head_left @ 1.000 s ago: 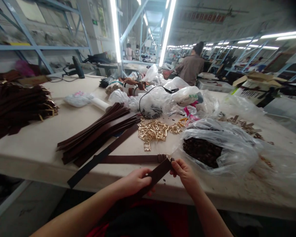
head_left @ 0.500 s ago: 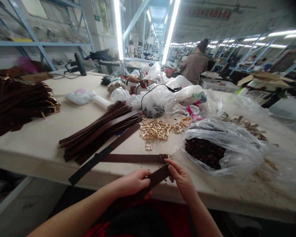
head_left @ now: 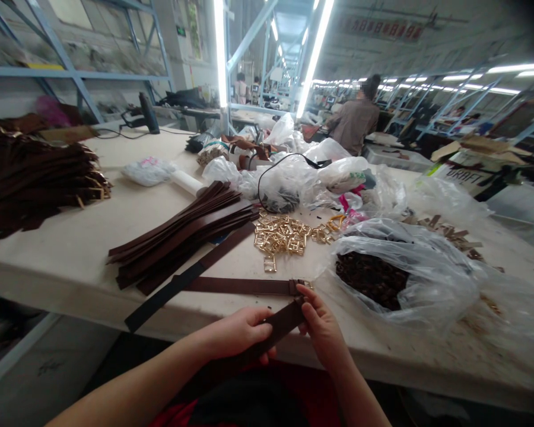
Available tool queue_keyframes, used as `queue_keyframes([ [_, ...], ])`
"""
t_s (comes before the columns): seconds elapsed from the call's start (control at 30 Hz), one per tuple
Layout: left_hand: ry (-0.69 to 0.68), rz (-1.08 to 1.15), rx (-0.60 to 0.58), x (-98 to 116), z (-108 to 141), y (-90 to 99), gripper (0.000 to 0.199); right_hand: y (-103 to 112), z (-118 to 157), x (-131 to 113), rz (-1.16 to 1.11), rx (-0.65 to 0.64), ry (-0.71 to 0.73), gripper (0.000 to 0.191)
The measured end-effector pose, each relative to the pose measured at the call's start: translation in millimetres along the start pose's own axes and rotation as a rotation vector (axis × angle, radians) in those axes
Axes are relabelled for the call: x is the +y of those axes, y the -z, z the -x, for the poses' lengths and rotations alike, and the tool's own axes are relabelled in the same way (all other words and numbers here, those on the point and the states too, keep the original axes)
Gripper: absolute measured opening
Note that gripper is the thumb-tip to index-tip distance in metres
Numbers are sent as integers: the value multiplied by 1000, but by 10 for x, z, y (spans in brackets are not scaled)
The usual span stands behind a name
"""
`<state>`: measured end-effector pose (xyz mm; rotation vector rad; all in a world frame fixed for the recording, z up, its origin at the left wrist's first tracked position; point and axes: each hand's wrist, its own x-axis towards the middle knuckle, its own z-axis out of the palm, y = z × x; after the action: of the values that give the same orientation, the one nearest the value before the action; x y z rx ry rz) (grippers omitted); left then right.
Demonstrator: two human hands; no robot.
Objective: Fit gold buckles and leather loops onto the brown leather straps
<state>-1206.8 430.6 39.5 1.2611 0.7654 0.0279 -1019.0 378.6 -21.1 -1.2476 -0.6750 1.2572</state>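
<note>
A dark brown strap [head_left: 281, 323] is being held at the near edge of the worktable [head_left: 71, 261], its end being pinched by the fingers of the right hand [head_left: 321, 327], which are closed on it, while its middle is being gripped by the left hand [head_left: 240, 332], fingers curled shut around it. Just beyond the strap, a second brown strap [head_left: 240, 286] is lying flat. Further beyond the strap, a heap of gold buckles [head_left: 282, 236] is being kept loose on the tabletop. To the strap's right, a clear bag of dark pieces [head_left: 382, 276] is lying open. To its left and beyond, a stack of brown straps [head_left: 182, 234] is being stored. Far beyond the strap, a person in a brown top [head_left: 353, 121] is standing, back turned.
</note>
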Motion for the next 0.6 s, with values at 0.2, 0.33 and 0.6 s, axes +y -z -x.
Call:
queue_keyframes([
  [0.2, -96, 1, 142, -74, -23, -18, 62, -334, 148, 261, -124, -69, -164, 35],
  [0.33, -98, 84, 145, -140, -15, 104, 55, -393, 48, 271, 151, -174, -74, 44],
  [0.6, -58, 238, 400, -233, -38, 423, 44, -407, -912, -146, 1280, 52, 275, 31],
])
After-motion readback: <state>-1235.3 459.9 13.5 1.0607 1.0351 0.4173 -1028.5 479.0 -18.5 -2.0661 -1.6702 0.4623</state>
